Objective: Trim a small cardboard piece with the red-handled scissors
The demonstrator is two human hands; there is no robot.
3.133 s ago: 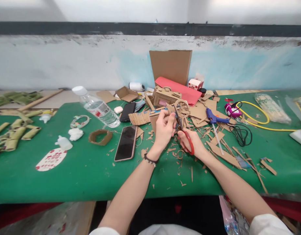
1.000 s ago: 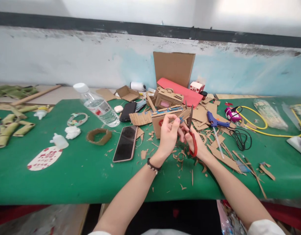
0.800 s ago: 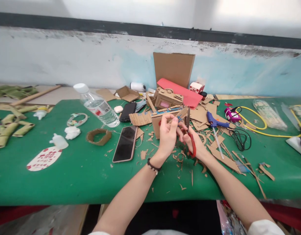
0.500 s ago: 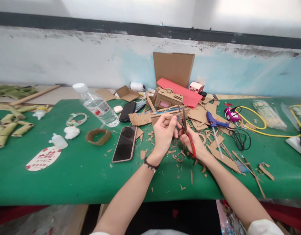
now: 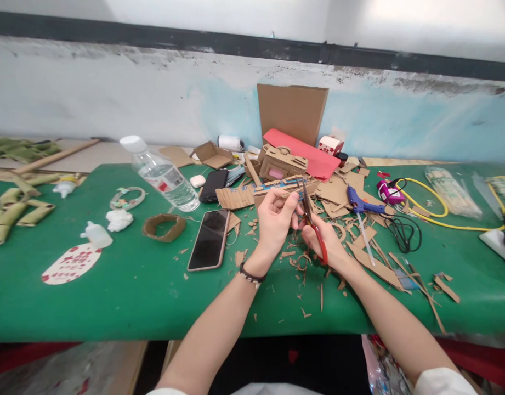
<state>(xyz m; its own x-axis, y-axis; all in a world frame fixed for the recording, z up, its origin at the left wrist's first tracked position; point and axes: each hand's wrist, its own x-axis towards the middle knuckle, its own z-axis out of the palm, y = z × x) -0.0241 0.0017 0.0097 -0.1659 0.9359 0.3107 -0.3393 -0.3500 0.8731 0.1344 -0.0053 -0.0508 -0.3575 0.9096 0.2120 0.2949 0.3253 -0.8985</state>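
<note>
My right hand (image 5: 324, 238) is closed round the red-handled scissors (image 5: 322, 249), whose blades point up and away from me. Close beside them, my left hand (image 5: 277, 219) is pinched at thumb and fingertips, near the blades. Whatever small thing sits in that pinch is too hidden to name. Just behind both hands lies a cardboard piece with blue print (image 5: 272, 187). A camera-shaped cardboard model (image 5: 283, 164) stands farther back. Scraps of cut cardboard (image 5: 304, 260) are strewn on the green table (image 5: 153, 307) below my hands.
A phone (image 5: 209, 241), a cardboard ring (image 5: 164, 227) and a tilted-looking water bottle (image 5: 165, 178) are on the left. To the right are a blue glue gun (image 5: 363, 203), a purple plug adapter (image 5: 390, 192) and a yellow cable (image 5: 443, 206). A cardboard sheet (image 5: 293, 112) leans against the wall.
The scissor blades look closer together than before. Both hands stay in nearly the same place, and the view has shifted slightly.
</note>
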